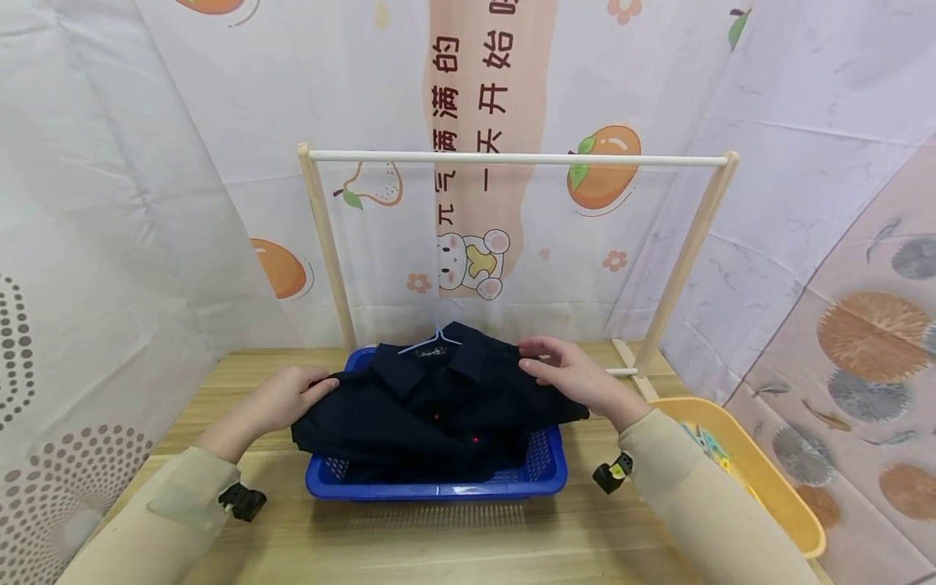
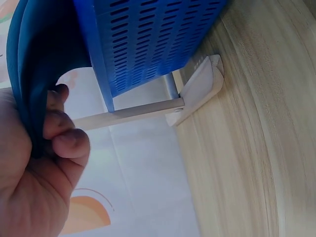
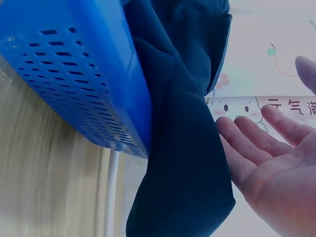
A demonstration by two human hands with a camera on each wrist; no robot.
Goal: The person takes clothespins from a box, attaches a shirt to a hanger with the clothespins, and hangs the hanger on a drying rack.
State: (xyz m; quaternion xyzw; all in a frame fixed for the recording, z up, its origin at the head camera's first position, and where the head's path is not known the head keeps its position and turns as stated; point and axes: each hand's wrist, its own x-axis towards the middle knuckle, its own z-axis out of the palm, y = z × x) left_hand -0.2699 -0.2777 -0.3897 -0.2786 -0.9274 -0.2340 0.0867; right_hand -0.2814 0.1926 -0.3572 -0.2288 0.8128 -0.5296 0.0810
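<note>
Two-handed work over a dark shirt, lying across a blue basket with a pale hanger at its collar opening. Gripped at one side by the left hand, fingers curled on the cloth, probably to hold that side out; just beside the opposite side, the right hand, fingers extended and clasping nothing, perhaps to leave the fabric loose. Behind, a hanging rack; rightward, a yellow tray; beneath the cloth, the basket's raised rim, a likely snag
</note>
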